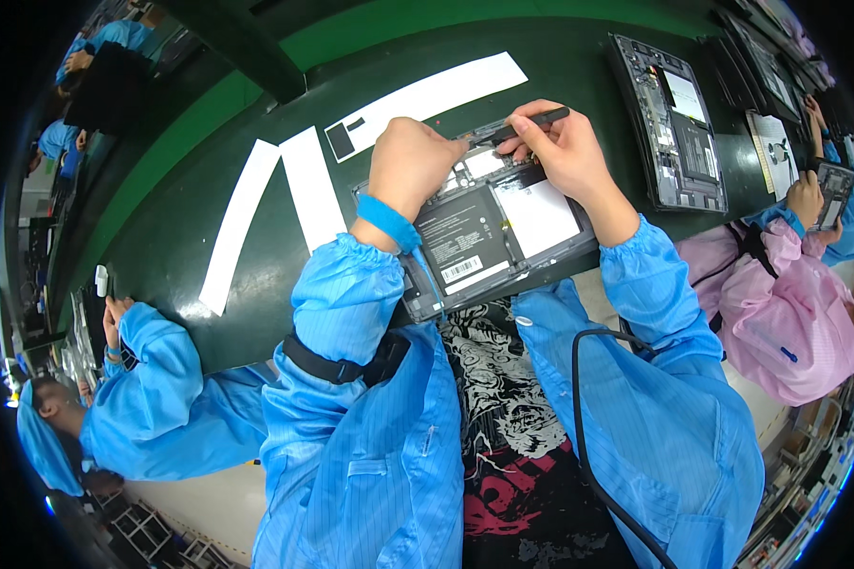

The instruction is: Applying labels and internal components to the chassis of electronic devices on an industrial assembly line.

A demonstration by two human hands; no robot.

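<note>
Blue neighbour: well left of the left hand, a co-worker's sleeve (157,346) comes over the bench.
White strips: two paper strips (240,228) lie left of the left hand; a longer strip (446,100) lies beyond both hands, carrying a black piece (340,142).
Left hand (413,161): fingers pinched together at the tablet's far side; whether they grip something, I cannot tell.
Blue cord (430,275): passes from the wrist strap (387,223) across the tablet, nearer the body than the left hand.
Opened tablet (496,228): under and between both hands, near the bench's front edge.
Right hand (562,156): gripping a slim black tool (547,116).
Tablet stack (669,123): bounds the right hand's side; green bench top (584,81) lies between.
Pink neighbour: a co-worker's pink garment (778,303), well right of the right hand.
</note>
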